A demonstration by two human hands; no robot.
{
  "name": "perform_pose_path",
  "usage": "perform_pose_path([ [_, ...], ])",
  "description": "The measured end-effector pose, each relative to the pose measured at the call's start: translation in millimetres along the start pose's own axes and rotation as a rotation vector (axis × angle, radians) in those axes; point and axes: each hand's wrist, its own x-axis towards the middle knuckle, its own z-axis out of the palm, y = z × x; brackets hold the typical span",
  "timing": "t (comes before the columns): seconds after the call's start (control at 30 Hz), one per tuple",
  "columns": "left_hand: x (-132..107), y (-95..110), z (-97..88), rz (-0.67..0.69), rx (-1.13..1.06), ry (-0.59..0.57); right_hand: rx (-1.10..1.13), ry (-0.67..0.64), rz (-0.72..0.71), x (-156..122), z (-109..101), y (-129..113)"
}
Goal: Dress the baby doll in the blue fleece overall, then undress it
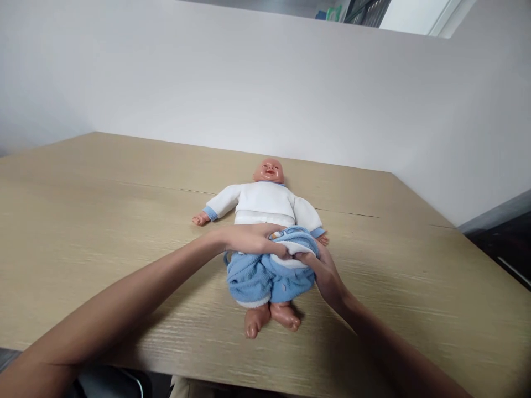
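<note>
A baby doll lies on its back on the wooden table, head away from me and bare feet toward me. It wears a white top with blue cuffs. Blue fleecy trousers with white trim cover its legs, bunched around the hips. My left hand reaches across the doll's waist and grips the trousers' upper part, thumb toward the middle. On the right side of the waist, my right hand pinches the same bunched cloth, its thumb close to the left one. Fingers behind the cloth are partly hidden.
The wide wooden table has thin seams running across it and meets a pale partition behind the doll. A dark object stands beyond the right edge. A black chair-like shape shows below the front edge.
</note>
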Motion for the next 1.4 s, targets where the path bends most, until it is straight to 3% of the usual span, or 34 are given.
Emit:
perform_pose_path([
  [0.17, -1, -5, -4.2, 0.052, -0.074, -0.063, -0.068, -0.064, -0.026, 3, -7, -3],
  [0.33, 0, -6, -3.0, -0.015, 0.001, -0.019, -0.138, -0.101, 0.015, 11, -12, -9],
  [0.43, 0, -5, -2.3, 0.002, 0.014, -0.014, -0.203, -0.068, 0.104, 2, -10, -17],
  [0.6, -5, 2, 0.9, -0.034, 0.093, -0.084, -0.284, 0.095, 0.239, -69, 21, -32],
  [0.73, -13, 13, 13.6, -0.119, 0.363, -0.192, -0.378, 0.224, 0.371, -130, 52, -25],
  [0.87, -18, 22, 28.8, -0.187, 0.672, -0.184, -0.696, 0.426, 0.258, -148, 63, 0],
  [0.97, -19, 25, 37.1, -0.223, 0.755, -0.175, -0.879, 0.53, 0.119, -147, 65, 13],
  [1.07, -18, 23, 42.3, -0.202, 0.773, -0.174, -0.867, 0.55, 0.014, -147, 67, 21],
  [1.2, -16, 17, 47.3, -0.168, 0.732, -0.146, -0.758, 0.606, 0.029, -152, 67, 25],
  [1.4, -7, 4, 52.7, -0.105, 0.653, -0.097, -0.86, 0.62, -0.007, -151, 61, 22],
])
